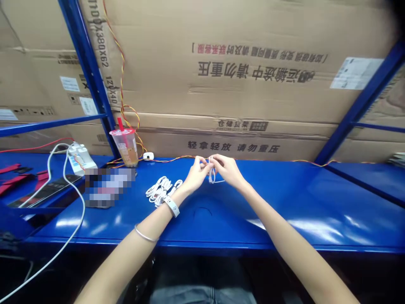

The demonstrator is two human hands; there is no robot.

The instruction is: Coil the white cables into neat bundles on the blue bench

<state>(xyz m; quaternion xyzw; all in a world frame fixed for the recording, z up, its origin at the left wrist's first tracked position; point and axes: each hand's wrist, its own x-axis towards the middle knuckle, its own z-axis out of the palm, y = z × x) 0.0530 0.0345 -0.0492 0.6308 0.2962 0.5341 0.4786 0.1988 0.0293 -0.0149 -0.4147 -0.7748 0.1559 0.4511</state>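
Above the blue shelf, my left hand [198, 172] and my right hand [227, 168] meet, fingers pinched together on a white cable [212, 175]. A small loop of it hangs below the fingertips, and a short length sticks out toward the right. Fingers cover the part being gripped. Just left of my left wrist lies a pile of white cables [160, 190], coiled and bound with dark ties. A short dark curved strand [203, 210] rests on the shelf below my hands.
A drink cup [125, 145] with a red straw stands at the back left, near a small white case [148, 156]. A pixelated phone-like object [107, 188] lies in front. Further left are a white power strip [81, 159] and its trailing cord. Large cardboard boxes [221, 101] form the back.
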